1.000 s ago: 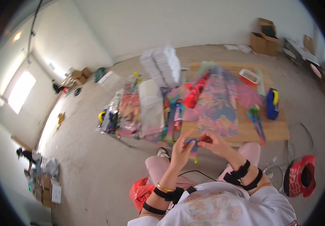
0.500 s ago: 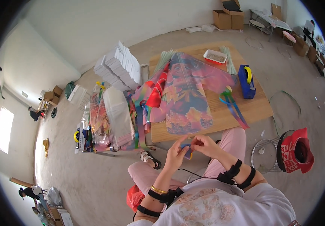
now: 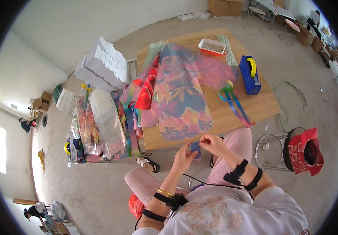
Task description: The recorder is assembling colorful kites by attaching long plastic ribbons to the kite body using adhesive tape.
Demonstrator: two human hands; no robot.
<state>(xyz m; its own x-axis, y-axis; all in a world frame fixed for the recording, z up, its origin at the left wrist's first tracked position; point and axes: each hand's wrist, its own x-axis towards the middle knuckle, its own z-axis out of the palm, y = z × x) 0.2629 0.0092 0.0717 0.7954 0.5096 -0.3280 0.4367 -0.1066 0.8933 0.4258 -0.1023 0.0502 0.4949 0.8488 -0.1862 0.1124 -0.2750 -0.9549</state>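
Observation:
Close in front of me, beyond my lap and below the table's near edge, both hands hold a small blue-purple ribbon-like strip [image 3: 195, 149]. My left hand [image 3: 182, 159] grips it from the left with thumb and fingers. My right hand [image 3: 213, 145] pinches its upper right side with bent fingers. Just past the hands, a printed plastic kite sheet [image 3: 182, 98] with a cartoon figure lies on the wooden table [image 3: 265, 107]. A multicoloured ribbon [image 3: 237, 106] curls at the sheet's right side and hangs over the near edge.
A blue tape dispenser [image 3: 251, 84] and a white tray [image 3: 212, 47] of small bits stand on the table, with thin sticks [image 3: 227, 51] alongside. Left are clear plastic sleeves [image 3: 105, 117] and a white stack [image 3: 104, 68]. A red bag [image 3: 304, 152] rests on a stool at right.
The view has shifted, so the table sits farther left and higher. The strip in my hands has turned; its yellow edge no longer shows. Both hands keep hold of it.

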